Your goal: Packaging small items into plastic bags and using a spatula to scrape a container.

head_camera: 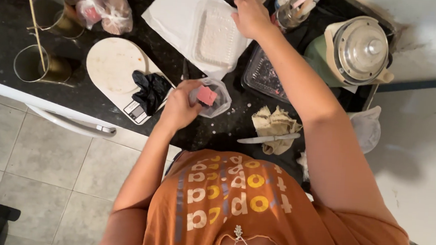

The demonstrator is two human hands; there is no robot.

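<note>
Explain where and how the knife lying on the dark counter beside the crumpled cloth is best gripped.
Grip the knife by its pale handle end, at the picture's left, coming down from above. It lies flat and nearly level, that end out on bare counter, while the blade end rests on the crumpled cloth. The right hand reaches away; the left hand holds a clear container.

Counter: black, speckled. Block in clear cup: pink. Scale, left: white, black glove on it. Tray, far: translucent white. Cloth: beige. Kettle, right: green, cream, silver lid. Shirt: orange, yellow-and-white lettering.
</note>
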